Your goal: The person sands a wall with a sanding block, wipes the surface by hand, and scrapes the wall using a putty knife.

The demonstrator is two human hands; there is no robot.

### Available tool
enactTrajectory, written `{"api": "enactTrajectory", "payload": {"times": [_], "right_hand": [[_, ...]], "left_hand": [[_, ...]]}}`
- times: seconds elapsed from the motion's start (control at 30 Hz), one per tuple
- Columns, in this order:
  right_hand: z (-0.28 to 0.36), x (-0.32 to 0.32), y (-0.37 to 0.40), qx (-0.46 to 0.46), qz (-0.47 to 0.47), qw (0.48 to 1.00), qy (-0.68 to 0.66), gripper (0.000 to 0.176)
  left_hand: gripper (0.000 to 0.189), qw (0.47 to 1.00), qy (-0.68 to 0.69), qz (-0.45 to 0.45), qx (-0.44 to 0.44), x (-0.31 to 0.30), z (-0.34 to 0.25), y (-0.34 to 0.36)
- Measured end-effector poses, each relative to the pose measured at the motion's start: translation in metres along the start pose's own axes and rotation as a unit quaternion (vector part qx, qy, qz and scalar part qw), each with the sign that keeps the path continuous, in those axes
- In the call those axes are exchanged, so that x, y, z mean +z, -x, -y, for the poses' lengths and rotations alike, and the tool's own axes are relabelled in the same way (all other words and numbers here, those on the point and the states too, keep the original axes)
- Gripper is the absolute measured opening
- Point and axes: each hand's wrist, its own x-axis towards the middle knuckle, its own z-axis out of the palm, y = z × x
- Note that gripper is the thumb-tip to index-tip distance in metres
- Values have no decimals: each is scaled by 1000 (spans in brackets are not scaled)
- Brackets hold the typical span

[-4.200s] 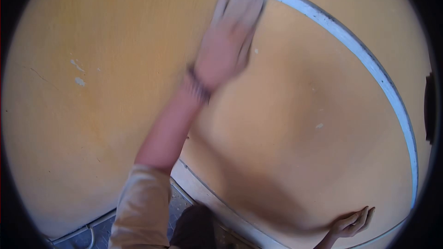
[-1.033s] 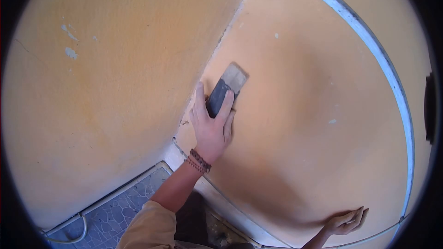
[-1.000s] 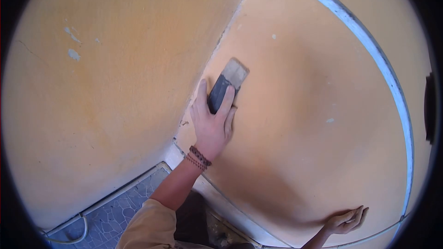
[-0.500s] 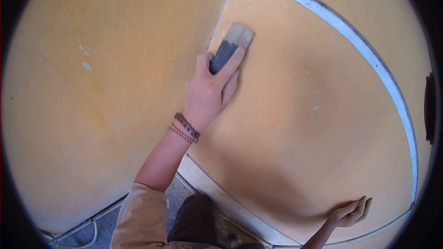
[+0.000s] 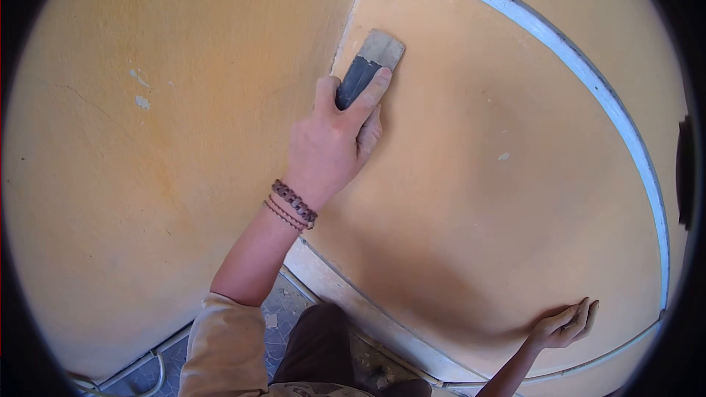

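My left hand, with braided bracelets at the wrist, grips a putty knife. Its dark handle lies between my fingers, and its wide grey blade, pointing up and right, is against the orange-tan wall panel near the corner. At the lower right, my right hand is held by the same panel with its fingers loosely bent and apart, and nothing in it. Whether its edge touches the wall, I cannot tell.
A pale blue curved trim borders the panel above and at the right. Another tan wall with chipped spots meets it at the left. Below are a tiled floor, a pipe or hose and my dark-clothed leg.
The view has shifted slightly. My right hand appears a little higher and farther right. My left hand still grips the putty knife, nearly in the same place by the corner.
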Motion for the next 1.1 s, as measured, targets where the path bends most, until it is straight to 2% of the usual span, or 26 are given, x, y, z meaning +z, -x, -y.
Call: {"api": "enactTrajectory", "payload": {"times": [0.17,0.27,0.4,0.6,0.73,0.83,0.93,1.03,1.1], "right_hand": [[4,2,-3,-3,-17,1000,-8,27],[3,5,-4,-6,-30,1000,4,27],[11,-1,-6,17,-5,1000,-10,27],[14,0,-14,7,-21,999,-29,23],[8,1,-15,1,-39,998,-40,22],[3,-1,-11,8,-35,997,-64,22],[0,-4,-11,-1,-35,994,-99,20],[-2,-6,-10,13,-40,989,-142,17],[-3,-7,-9,23,-52,983,-173,16]], "left_hand": [[48,998,44,-11,-37,10,-6,15],[47,997,46,-64,-11,17,-7,-8],[44,992,82,-83,-51,25,-19,-17],[50,979,134,-13,-151,33,-54,95],[51,962,148,70,-219,11,-95,128],[53,957,186,109,-192,4,-109,178],[51,940,239,136,-204,-13,-131,225],[49,865,362,108,-330,-25,-148,246],[49,756,449,153,-451,-55,-166,232]]}}
